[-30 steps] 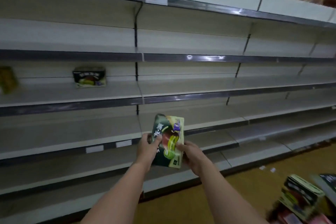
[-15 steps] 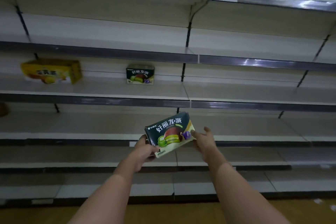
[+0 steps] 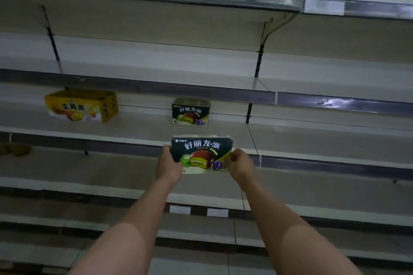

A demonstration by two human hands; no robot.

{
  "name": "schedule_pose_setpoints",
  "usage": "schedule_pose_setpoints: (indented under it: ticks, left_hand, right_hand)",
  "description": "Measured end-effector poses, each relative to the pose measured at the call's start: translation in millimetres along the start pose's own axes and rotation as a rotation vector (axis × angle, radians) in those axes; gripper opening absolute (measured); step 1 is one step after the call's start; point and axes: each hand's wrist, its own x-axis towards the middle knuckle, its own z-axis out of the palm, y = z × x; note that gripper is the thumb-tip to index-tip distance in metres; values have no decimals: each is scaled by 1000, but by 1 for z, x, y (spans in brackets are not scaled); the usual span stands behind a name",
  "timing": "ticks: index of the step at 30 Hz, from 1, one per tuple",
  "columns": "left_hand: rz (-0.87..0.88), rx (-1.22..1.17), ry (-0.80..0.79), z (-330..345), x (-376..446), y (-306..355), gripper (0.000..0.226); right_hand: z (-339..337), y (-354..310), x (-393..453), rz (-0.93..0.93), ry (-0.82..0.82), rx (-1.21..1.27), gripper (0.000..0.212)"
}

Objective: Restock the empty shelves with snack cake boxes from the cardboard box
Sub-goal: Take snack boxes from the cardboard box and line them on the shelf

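A dark green snack cake box (image 3: 201, 154) is held level in front of the shelving, its printed face toward me. My left hand (image 3: 168, 164) grips its left end and my right hand (image 3: 240, 163) grips its right end. The held box hangs at the front edge of the middle shelf (image 3: 312, 138). Straight behind it, at the back of that shelf, stands a matching dark green box (image 3: 190, 112). The cardboard box is out of view.
A yellow cake box (image 3: 81, 105) stands tilted on the same shelf at the left. Something brownish (image 3: 14, 149) lies on the shelf below at the far left. A dark upright (image 3: 253, 87) splits the shelf bays. Bare shelves run above and below.
The box turned from upright to level and rose from the lower shelf height to the middle shelf's front edge. My right hand closed on its right end. My view swung left and up.
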Motion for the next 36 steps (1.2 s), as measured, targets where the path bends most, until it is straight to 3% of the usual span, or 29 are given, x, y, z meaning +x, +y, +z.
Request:
schedule_pose_setpoints:
  ticks: [6,14,19,25,32,36]
  left_hand:
    - [-28,57,12,3,37,10,55]
    - [-16,66,-5,0,95,13,56]
    - [-14,134,-47,-8,140,7,72]
    - [56,56,-132,-6,181,-2,66]
    - [2,-55,-84,16,213,-15,76]
    - [11,-127,-56,31,232,-23,60]
  right_hand:
    - [17,-19,40,-26,50,11,19]
    - [40,-38,87,4,26,46,27]
    - [60,-51,110,45,32,84,27]
    - [83,-58,135,80,77,122,28]
    - [95,-56,163,80,88,134,26]
    - [101,-53,183,80,98,131,24]
